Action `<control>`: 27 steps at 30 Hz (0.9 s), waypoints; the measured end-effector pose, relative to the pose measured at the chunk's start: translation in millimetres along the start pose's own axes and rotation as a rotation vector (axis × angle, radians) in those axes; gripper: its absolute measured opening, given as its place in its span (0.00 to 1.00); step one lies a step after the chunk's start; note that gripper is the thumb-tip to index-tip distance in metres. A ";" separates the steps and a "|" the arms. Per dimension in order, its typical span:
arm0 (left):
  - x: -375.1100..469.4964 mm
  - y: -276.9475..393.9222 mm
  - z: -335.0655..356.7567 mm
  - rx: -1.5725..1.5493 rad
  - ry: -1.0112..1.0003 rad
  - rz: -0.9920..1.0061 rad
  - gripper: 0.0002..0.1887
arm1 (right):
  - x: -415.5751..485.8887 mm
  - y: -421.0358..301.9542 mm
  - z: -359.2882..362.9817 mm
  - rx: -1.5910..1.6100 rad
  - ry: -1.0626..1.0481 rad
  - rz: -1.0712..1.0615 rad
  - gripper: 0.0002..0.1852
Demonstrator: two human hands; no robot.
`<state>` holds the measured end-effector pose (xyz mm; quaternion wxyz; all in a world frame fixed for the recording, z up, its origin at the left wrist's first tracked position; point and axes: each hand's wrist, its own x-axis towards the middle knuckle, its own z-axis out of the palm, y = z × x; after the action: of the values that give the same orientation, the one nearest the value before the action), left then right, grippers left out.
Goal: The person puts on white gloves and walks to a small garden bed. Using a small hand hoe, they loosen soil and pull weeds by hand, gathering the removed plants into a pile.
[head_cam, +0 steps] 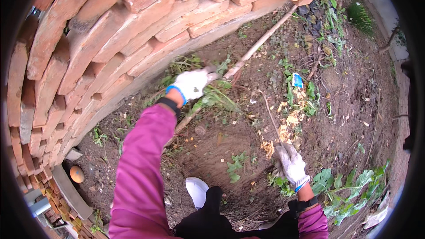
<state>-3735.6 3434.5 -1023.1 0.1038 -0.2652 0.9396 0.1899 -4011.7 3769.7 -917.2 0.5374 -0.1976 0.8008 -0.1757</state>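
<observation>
My left hand (194, 84), in a white knit glove with a blue cuff, is among uprooted-looking leafy weeds (217, 99) near the foot of the brick wall. Its fingers are blurred, so whether they grip the stems is unclear. Low on the right, my right hand (292, 166) wears a matching, soiled glove. Its fingers close around the lower end of a thin, bent stick or rod (270, 113), which points up and away over the soil. Pale yellowish scraps (289, 124) lie beside the rod.
A stacked brick wall (149, 23) curves along the left and top. A long wooden pole (262, 44) slants across the soil. A blue-and-white packet (297, 80), a round orange-brown object (77, 174), leafy plants (352, 186) and my white shoe (197, 191) are also on the ground.
</observation>
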 end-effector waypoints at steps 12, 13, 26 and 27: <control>-83.2 -5.4 45.5 -0.177 -0.243 -0.362 0.27 | 8.6 -11.9 3.1 -0.052 0.074 -0.113 0.23; -122.2 -21.7 63.7 -0.107 -0.286 -0.348 0.27 | 9.5 -15.9 8.9 -0.071 0.041 -0.108 0.23; -155.6 -14.0 96.1 -0.463 -0.451 -0.677 0.32 | 32.8 -41.1 55.9 -0.058 -0.155 -0.099 0.28; -152.9 -28.2 103.7 -0.434 -0.613 -0.661 0.29 | 31.4 -40.4 53.9 -0.089 -0.143 -0.097 0.28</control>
<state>-3582.6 3525.2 -1080.4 0.3723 -0.4960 0.6703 0.4075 -3967.2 3715.4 -941.5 0.5748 -0.2719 0.7568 -0.1514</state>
